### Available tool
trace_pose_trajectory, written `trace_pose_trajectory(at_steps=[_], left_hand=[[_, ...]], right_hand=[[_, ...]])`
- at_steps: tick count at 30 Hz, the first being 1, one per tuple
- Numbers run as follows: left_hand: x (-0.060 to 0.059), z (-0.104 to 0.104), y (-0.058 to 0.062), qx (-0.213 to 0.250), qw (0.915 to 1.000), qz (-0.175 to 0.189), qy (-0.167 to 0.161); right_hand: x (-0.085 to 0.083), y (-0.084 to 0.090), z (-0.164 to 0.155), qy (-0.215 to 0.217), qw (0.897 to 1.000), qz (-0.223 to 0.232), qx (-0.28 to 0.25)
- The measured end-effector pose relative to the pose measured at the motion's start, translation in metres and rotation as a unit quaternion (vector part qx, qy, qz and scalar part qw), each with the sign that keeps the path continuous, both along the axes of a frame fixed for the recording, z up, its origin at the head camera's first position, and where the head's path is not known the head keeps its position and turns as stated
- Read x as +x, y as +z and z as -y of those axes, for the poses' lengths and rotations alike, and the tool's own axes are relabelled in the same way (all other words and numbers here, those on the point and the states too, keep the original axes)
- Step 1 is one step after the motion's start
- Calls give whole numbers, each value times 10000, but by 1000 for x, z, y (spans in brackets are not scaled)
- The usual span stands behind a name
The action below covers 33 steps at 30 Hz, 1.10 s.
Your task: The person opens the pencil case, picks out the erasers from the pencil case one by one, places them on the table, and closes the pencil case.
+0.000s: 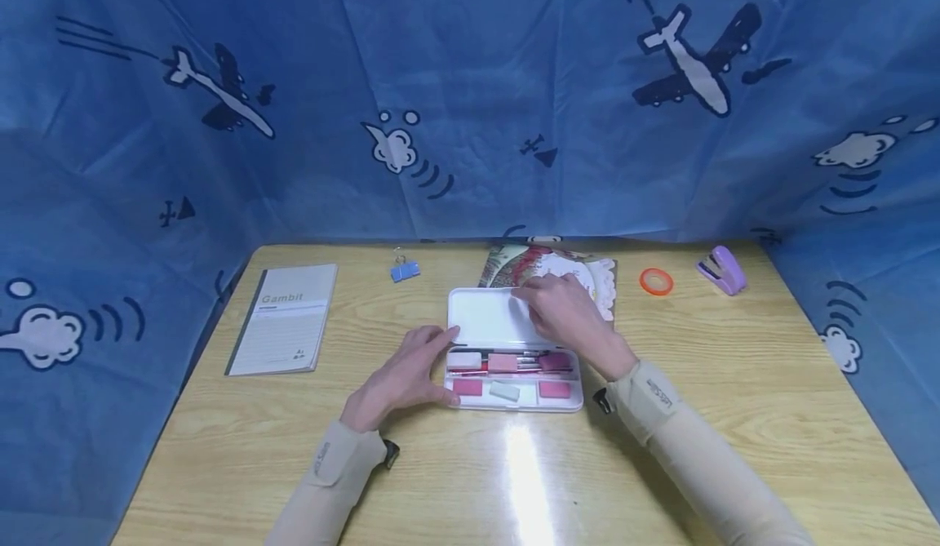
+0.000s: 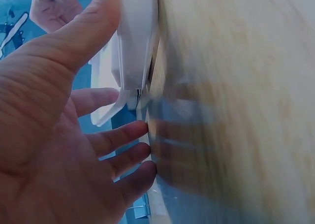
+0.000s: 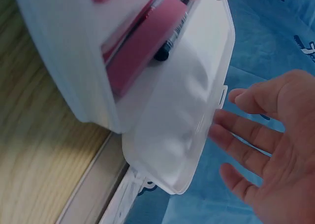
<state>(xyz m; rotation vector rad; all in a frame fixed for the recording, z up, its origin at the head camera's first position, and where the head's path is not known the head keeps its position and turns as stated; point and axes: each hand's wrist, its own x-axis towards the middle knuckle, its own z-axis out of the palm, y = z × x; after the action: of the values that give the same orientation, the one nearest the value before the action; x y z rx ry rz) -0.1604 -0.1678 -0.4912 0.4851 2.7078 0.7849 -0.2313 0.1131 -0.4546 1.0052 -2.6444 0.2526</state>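
Note:
A white pencil case (image 1: 514, 406) lies on the table with its lid (image 1: 485, 316) folded back, away from the person. Pink and white erasers (image 1: 503, 363) sit in its compartments, with pens (image 1: 527, 365) beneath those at the back. My left hand (image 1: 411, 373) spans the case's left side, thumb at the front corner and index finger near the hinge. In the left wrist view the other fingers (image 2: 125, 165) extend loosely beside the case. At the lid's far edge is my right hand (image 1: 569, 313), its fingertips (image 3: 215, 130) right at the rim, slightly bent and spread.
A patterned booklet (image 1: 602, 285) lies partly under the lid. To the left are a Gambit notebook (image 1: 282, 317) and a blue binder clip (image 1: 405, 271). An orange tape roll (image 1: 656, 281) and a purple stapler (image 1: 723, 270) lie back right. A blue curtain (image 1: 470, 97) surrounds the table.

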Motion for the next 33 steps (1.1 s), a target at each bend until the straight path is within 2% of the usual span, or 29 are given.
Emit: trace_pose_trajectory(at_steps=[7,11,13,18,23,27,33], left_hand=[[0,-1,1,-83,9999,15,-62],[0,0,1,-95,9999,5,-115],[-1,1,2,-75,9999,-27,-120],[-1,3,2,-42,9999,-79,-133],[-1,1,1,-77,9999,-40,-125],[0,0,1,-85,9999,-35,-124],[0,0,0,-38,9999,-72,-152]], right_hand=[[4,-3,1,-188,9997,177,25],[17,3,12,-92,9998,23,-150],[26,6,23,75,9998,105,-137],[45,4,52,432,9967,563,393],[54,-5,72,160,9930,705,937],[55,-10,80,-17,9900,617,1266],[53,-13,86,-70,9894,606,1317]])
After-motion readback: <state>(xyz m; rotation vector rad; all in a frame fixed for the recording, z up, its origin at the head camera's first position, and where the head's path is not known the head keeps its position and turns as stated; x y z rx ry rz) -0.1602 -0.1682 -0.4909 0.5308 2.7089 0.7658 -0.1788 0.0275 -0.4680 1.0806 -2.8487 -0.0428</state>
